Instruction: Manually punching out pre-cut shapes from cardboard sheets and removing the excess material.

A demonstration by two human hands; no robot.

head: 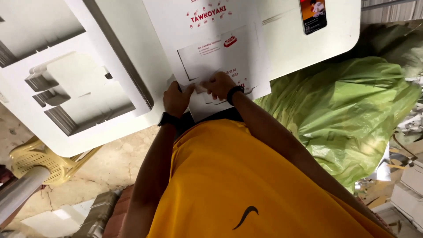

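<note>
A flat white cardboard box blank [220, 48] with red print lies on the white table [308, 39], its near edge at the table's front. My left hand [176, 99] and my right hand [219, 84] are both closed on the blank's near edge, fingers pinching a small flap between them. Each wrist has a dark band. My yellow shirt fills the lower middle of the view.
Stacks of white die-cut cardboard [75, 83] sit at the left of the table. A phone [313, 15] with a lit screen lies at the far right. A large green plastic bag [348, 105] bulges beside the table. A yellow plastic stool [39, 161] stands lower left.
</note>
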